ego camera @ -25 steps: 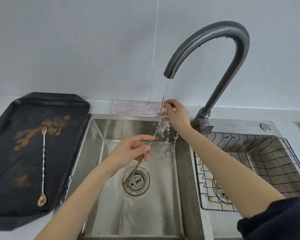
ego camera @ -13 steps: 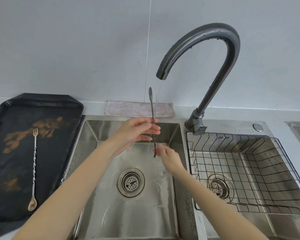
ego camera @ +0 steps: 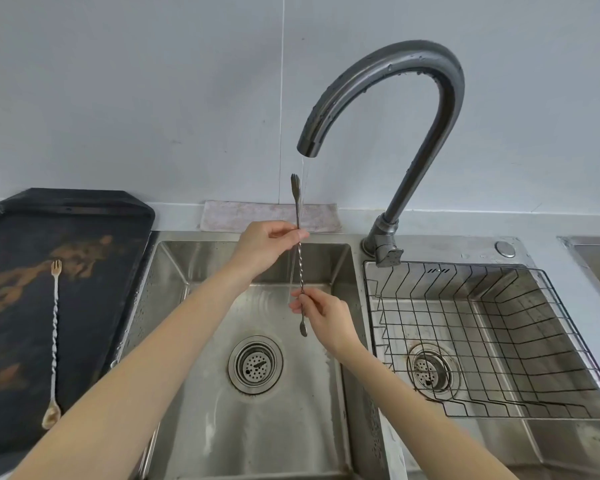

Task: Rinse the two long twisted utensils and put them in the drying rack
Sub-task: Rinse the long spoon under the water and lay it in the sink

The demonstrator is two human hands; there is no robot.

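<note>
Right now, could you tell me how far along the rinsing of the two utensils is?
Nothing is finished: the rack holds no utensil. In hand: the left hand and right hand hold one utensil upright beside the tap's thin stream. Left: rack it, then rinse and rack the second utensil, which lies soiled on the dark tray.

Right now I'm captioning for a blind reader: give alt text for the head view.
Two hands, left hand above right hand, hold a twisted utensil upright beside the faucet stream over the sink. A second utensil lies on a dark tray; a wire rack sits right.
</note>
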